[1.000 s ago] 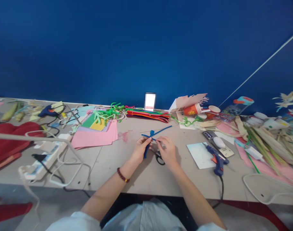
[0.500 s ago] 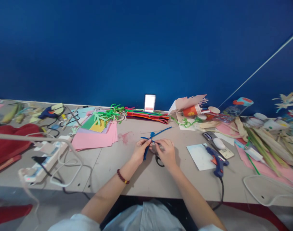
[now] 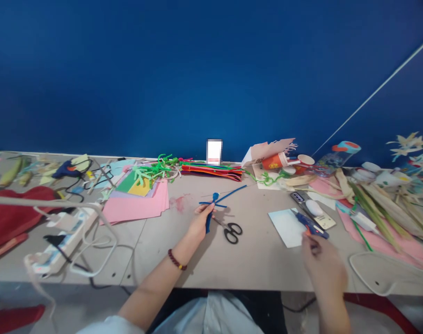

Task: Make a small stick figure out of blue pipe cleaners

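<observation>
Deep blue wall [image 3: 211, 79] rises behind a long grey-beige table [image 3: 253, 266], and its back edge is crowded from end to end. At the left end, a red cloth [image 3: 9, 218] hangs toward the front edge, just beside a white power strip [image 3: 67, 232] tangled in cables, while a small blue glue gun [image 3: 67, 169] lies near the back corner. Farther right, a stack of pink paper [image 3: 135, 206] carries green and yellow sheets [image 3: 140, 185], with green pipe cleaners [image 3: 156, 169] heaped along its back edge and a flat bundle of red and orange pipe cleaners [image 3: 211, 171] beyond. Mid-table, the left hand [image 3: 201, 222], a beaded bracelet [image 3: 176, 260] on its wrist, is closed around the stem of a blue pipe-cleaner figure [image 3: 211, 204], which stands tilted with a long strand reaching up and right. Black-handled scissors [image 3: 231, 233] lie just beside that hand, apart from the figure. Right of them, the right hand [image 3: 323, 264] is blurred near the front edge, its fingers [image 3: 307, 239] closed on the grip of a blue hot glue gun [image 3: 312, 229] with an orange trigger, above a white card [image 3: 286, 227]. Behind that lie a phone [image 3: 298, 197] and a red paper cup [image 3: 276, 161], and dry corn husks [image 3: 374, 204] over pink paper [image 3: 364, 236] fill the right end of the table.
</observation>
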Available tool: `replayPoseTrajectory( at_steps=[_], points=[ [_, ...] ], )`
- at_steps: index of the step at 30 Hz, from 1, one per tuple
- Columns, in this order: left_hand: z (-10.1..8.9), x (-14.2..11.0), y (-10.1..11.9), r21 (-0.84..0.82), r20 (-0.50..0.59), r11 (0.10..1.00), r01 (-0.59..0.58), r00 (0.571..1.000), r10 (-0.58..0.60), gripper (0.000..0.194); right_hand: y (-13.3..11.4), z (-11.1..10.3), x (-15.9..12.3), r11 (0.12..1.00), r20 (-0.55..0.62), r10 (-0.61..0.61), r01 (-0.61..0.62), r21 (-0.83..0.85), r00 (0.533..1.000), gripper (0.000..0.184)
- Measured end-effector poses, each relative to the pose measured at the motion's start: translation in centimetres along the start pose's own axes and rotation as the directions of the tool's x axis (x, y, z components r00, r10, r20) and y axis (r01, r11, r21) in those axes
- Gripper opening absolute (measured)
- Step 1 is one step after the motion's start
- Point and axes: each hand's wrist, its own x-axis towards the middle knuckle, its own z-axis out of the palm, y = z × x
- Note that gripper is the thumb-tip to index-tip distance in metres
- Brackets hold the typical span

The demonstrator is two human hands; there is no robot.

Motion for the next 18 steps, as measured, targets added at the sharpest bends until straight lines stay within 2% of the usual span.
replayPoseTrajectory(
  at_steps=[2,5,9,13,18],
  points=[
    [0.0,-0.1,0.1,-0.002,0.033,1.000,0.018,0.999,-0.018,0.022,2.0,-0.7,0.7,0.986,0.031,0.112,-0.107,-0.127,0.993,0.050],
    [-0.2,-0.3,0.1,-0.001,0.083,0.999,0.050,0.995,-0.050,0.023,3.2,-1.0,1.8,0.949,0.220,0.281,-0.237,-0.207,0.934,0.060],
    [-0.5,-0.2,-0.2,0.031,0.143,0.998,0.051,0.988,-0.055,0.024,3.2,-0.8,2.8,0.910,0.329,0.374,-0.274,-0.312,0.867,0.075],
    [-0.6,-0.2,-0.2,0.033,0.147,0.998,0.059,0.987,-0.063,0.026,3.8,-0.5,3.6,0.912,0.367,0.381,-0.281,-0.297,0.849,0.061],
    [-0.5,-0.3,-0.1,0.070,0.166,0.996,0.053,0.984,-0.064,0.025,6.0,-0.1,4.3,0.907,0.334,0.418,-0.407,-0.105,0.845,0.037]
  ],
)
